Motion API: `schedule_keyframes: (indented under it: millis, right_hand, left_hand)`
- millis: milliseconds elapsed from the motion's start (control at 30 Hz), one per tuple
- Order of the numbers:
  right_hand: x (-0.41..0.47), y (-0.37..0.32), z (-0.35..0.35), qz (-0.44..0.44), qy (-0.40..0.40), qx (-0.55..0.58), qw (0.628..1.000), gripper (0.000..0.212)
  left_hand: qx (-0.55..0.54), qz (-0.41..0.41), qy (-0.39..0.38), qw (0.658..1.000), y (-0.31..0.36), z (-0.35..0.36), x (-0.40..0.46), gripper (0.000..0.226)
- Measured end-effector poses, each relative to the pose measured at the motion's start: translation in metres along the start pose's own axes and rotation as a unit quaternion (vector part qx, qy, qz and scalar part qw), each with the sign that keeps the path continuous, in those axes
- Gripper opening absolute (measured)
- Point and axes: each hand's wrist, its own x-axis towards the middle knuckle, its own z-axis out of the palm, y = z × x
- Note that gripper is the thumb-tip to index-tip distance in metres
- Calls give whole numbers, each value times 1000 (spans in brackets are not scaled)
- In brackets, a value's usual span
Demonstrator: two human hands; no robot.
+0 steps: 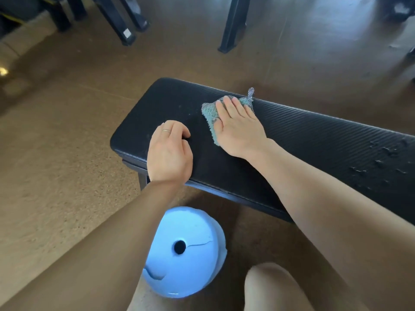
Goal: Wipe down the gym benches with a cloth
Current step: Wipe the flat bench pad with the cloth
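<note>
A black padded gym bench (314, 135) runs from the middle of the view to the right edge. A teal cloth (210, 116) with a mesh edge lies on its top near the far side. My right hand (238, 124) presses flat on the cloth with straight fingers. My left hand (169, 151) rests on the bench's left end, a ring on one finger; its fingers are curled under and hold nothing. Scuffed, torn patches (381, 162) mark the pad towards the right.
A light blue round object (186, 250) with a centre hole stands on the brown floor below the bench, between my arms. My knee (274, 288) shows at the bottom. Black legs of other equipment (233, 23) stand on the floor beyond the bench.
</note>
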Motion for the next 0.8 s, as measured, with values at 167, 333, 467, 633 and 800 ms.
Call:
schedule_keyframes:
  millis: [167, 333, 467, 633, 800]
  right_hand:
    - [-75, -10, 7, -75, 16, 15, 997, 63]
    - [-83, 6, 0, -168, -25, 0, 986, 66]
    - [-13, 16, 0, -162, -11, -20, 987, 60]
    - [44, 7, -2, -116, -25, -35, 992, 58]
    - [-29, -4, -1, -109, -16, 1, 994, 61]
  left_hand:
    - [12, -8, 11, 1000, 7, -4, -2, 24]
    - [20, -7, 3, 1000, 10, -5, -1, 25]
    - [21, 6, 15, 1000, 5, -3, -2, 24]
    - [9, 7, 35, 999, 3, -2, -2, 24]
    - [-1, 4, 29, 1000, 2, -3, -4, 23]
